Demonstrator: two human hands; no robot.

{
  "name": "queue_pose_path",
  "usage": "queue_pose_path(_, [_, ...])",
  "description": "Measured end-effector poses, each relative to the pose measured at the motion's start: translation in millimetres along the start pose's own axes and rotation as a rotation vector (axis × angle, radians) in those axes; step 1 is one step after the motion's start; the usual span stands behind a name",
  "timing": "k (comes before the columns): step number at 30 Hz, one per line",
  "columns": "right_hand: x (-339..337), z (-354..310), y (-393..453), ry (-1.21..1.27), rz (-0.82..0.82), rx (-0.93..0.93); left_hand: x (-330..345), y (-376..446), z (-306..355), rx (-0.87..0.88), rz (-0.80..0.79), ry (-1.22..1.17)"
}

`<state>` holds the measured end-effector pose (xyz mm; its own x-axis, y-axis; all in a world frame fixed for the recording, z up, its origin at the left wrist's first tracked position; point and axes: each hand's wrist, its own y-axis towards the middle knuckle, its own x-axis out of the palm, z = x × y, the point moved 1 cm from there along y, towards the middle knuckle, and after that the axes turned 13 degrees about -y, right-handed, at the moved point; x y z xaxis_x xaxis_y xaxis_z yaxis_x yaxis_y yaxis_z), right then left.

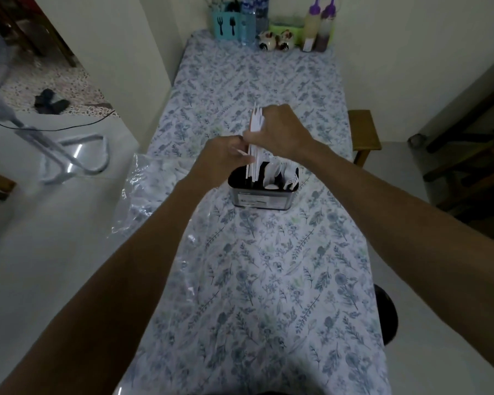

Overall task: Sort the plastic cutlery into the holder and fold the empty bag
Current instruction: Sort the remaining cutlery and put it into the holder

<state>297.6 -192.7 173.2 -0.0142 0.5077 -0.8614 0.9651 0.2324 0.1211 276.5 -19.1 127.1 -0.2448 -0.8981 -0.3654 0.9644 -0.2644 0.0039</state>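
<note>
Sorting nearly done: spoons and forks already stand in the holder (264,192) at mid-worktop (268,280). My right hand (280,132) grips a bundle of white cutlery (255,129) upright over its left compartment; my left hand (220,161) pinches the bundle lower down. The empty bag (149,189), unfolded, lies left of both hands.

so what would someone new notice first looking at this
Both hands meet over the middle of the flowered table: the right hand grips a bundle of white cutlery upright above the dark holder, with the left hand steadying it. A crinkled clear bag lies at the table's left edge.
</note>
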Motion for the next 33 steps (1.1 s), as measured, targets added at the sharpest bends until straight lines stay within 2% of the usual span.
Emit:
queue_pose_path(5, [29.9,20.1,9.5,-0.072,-0.04,0.027,13.4,11.1,-20.3,0.024,0.033,0.11])
queue_pose_path(14, [57.0,40.5,9.8,-0.084,-0.089,0.008,28.0,14.7,-50.6,0.004,0.066,0.137])
queue_pose_path(18, [51.6,40.8,8.8,-0.397,-0.125,0.061,27.7,15.1,-52.1,-0.053,0.014,0.159])
queue_pose_path(20, [46.0,42.8,7.8,-0.443,-0.147,0.084,24.5,12.3,-57.8,-0.062,0.004,0.222])
queue_pose_path(22, [40.0,44.1,5.3,-0.428,-0.12,0.076,20.9,8.1,-61.4,-0.027,0.02,0.292])
queue_pose_path(28, [32.9,29.1,-7.8,-0.422,0.058,-0.012,-4.8,-19.7,-61.1,0.044,0.099,0.249])
queue_pose_path(33, [53.4,-29.9,-23.7,-0.4,0.157,-0.181,-50.0,-64.9,-81.8,-0.049,0.09,0.338])
